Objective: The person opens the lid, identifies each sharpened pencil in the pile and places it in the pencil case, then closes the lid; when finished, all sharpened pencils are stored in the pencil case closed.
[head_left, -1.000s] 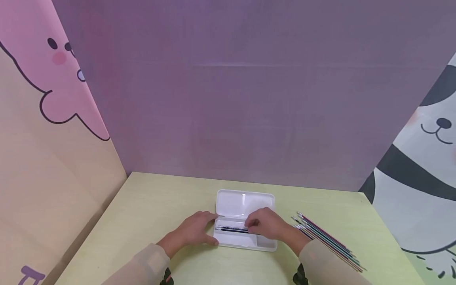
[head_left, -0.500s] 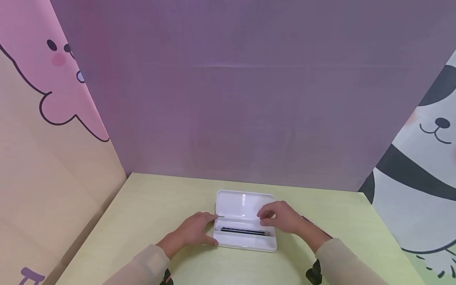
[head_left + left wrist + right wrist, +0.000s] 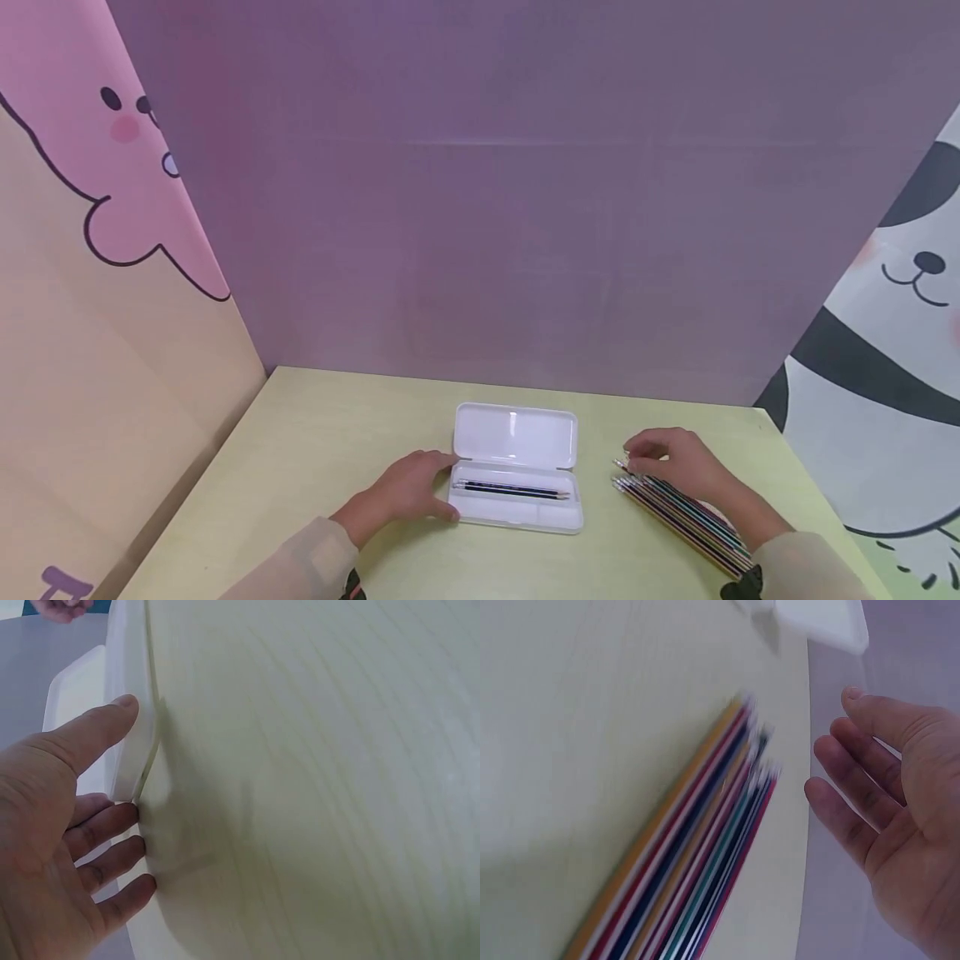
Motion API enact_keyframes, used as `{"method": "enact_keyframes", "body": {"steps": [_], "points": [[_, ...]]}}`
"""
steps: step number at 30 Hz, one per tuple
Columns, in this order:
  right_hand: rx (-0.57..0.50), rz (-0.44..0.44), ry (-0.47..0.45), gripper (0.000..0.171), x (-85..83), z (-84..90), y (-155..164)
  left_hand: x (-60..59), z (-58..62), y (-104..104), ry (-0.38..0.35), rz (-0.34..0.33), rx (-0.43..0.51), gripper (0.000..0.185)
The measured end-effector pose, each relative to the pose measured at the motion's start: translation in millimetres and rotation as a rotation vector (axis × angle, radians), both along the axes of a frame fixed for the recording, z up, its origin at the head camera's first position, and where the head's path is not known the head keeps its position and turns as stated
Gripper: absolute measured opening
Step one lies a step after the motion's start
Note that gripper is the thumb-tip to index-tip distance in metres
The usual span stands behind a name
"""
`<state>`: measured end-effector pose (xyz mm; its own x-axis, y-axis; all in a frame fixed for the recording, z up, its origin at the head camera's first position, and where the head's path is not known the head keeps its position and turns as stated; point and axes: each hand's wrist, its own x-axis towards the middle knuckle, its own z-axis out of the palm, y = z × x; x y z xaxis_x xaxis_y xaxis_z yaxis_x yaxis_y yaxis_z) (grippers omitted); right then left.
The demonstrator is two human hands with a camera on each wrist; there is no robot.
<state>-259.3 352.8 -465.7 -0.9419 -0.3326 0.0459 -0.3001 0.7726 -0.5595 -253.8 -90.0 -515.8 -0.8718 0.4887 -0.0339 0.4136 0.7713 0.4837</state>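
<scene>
A white pencil case (image 3: 517,519) lies on the table with its lid (image 3: 487,433) folded back. Inside it, dark striped pencils (image 3: 513,490) lie lengthwise, tips to the right. My left hand (image 3: 408,486) holds the case's left end, thumb at the front corner and a finger near the hinge; in the left wrist view the thumb lies along the case's wall (image 3: 136,757). My right hand (image 3: 678,458) is over the eraser ends of a bundle of pencils (image 3: 690,518) to the right. Its thumb and fingers are apart with nothing between them in the right wrist view.
The pale wooden table (image 3: 360,408) carries the case at its middle and the slanting bundle at its right. A purple panel (image 3: 510,208) stands along the back edge. Panels with cartoon animals flank the left and right sides.
My right hand has drawn back from inside the case and moved right to the bundle of pencils, leaving the dark pencils in the case. My left hand has stayed at the case's left end.
</scene>
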Motion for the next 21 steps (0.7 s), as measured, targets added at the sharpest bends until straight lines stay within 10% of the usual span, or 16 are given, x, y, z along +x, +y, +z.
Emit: {"method": "enact_keyframes", "body": {"steps": [21], "points": [[-0.011,-0.181,-0.189,0.030,17.3,-37.7,94,-0.4,-15.7,-7,0.036,-0.004,0.017,0.088]]}}
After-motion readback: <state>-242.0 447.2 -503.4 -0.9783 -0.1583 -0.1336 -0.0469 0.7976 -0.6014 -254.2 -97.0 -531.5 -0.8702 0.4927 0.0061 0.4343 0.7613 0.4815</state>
